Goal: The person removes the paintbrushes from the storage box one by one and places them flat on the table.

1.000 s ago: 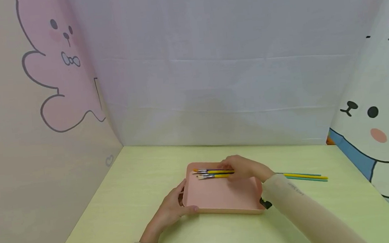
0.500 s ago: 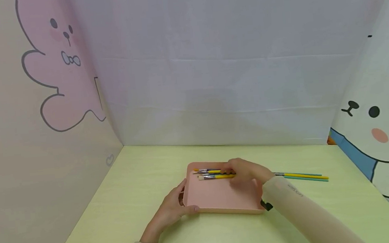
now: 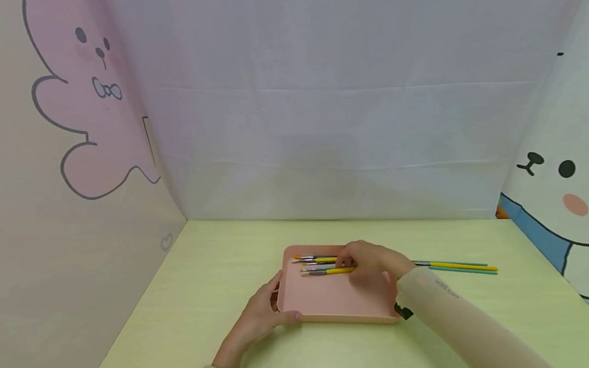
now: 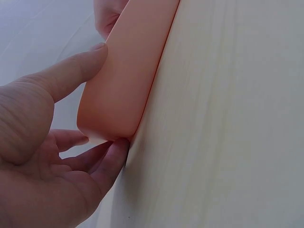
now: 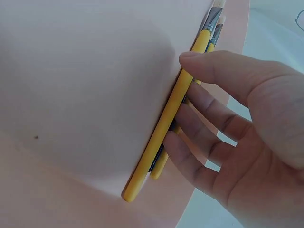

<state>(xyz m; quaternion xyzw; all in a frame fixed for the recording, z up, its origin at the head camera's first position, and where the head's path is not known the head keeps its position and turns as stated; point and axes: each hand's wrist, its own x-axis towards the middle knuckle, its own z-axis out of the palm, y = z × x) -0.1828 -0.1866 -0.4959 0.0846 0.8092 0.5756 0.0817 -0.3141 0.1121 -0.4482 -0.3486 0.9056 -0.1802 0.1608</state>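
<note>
A shallow pink tray [image 3: 320,300] lies on the table, with several paintbrushes [image 3: 316,260] along its far side. My left hand [image 3: 255,313] grips the tray's near left corner, thumb on the front wall [image 4: 126,71] and fingers round the end. Over the tray, my right hand [image 3: 372,259] pinches a yellow-handled paintbrush [image 5: 159,126] between thumb and fingertips. That brush lies nearest to me, its bristles pointing left. Behind it, in the right wrist view, another yellow handle [image 5: 158,172] and a dark one show partly; the fingers hide some of their length.
To the right of the tray, more paintbrushes [image 3: 461,265] with yellow and teal handles lie on the table [image 3: 217,261], partly behind the right wrist. A white sheet [image 3: 320,117] hangs along the back, and printed panels stand at both sides.
My right hand has shifted slightly right and toward me. The nearest yellow paintbrush has come a little closer to me, widening its gap from the others. The left hand and tray stay put.
</note>
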